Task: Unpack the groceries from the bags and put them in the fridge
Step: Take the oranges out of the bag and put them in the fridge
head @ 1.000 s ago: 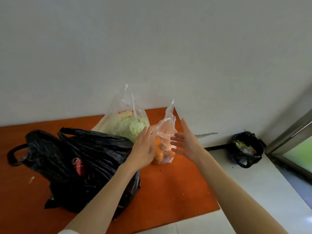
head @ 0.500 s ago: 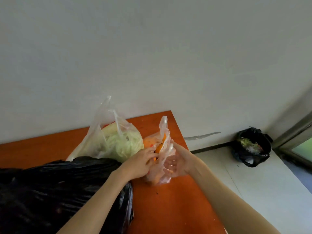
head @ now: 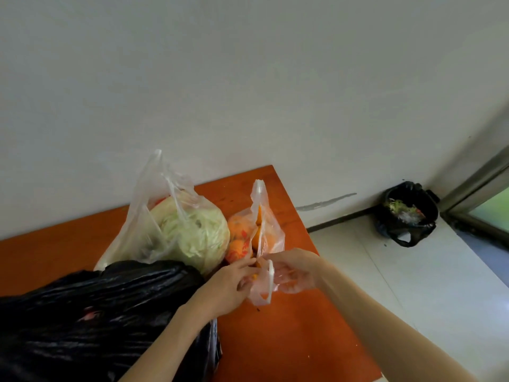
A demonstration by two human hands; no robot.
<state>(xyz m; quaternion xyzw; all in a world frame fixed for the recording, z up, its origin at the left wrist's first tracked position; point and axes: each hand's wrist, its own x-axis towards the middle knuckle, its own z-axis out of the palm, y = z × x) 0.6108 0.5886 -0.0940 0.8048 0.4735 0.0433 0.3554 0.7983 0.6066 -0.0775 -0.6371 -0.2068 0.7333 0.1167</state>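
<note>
A small clear plastic bag of oranges (head: 263, 232) stands on the orange table (head: 275, 340) near its right edge. My left hand (head: 228, 288) pinches the bag's near side at its mouth. My right hand (head: 292, 271) grips the opposite side, partly wrapped in the thin plastic. Left of it stands a larger clear bag holding a pale green cabbage (head: 192, 232). A big black plastic bag (head: 96, 321) fills the lower left, under my left forearm. The fridge is out of view.
The table backs onto a white wall (head: 248, 92). On the pale floor (head: 413, 285) to the right sits a black-lined rubbish bin (head: 405, 216) in the corner, beside a metal door frame (head: 479, 194).
Both hands closed on the bag of oranges and pulled its mouth toward me and apart. The view dropped and shifted, so the black bag now fills the lower left.
</note>
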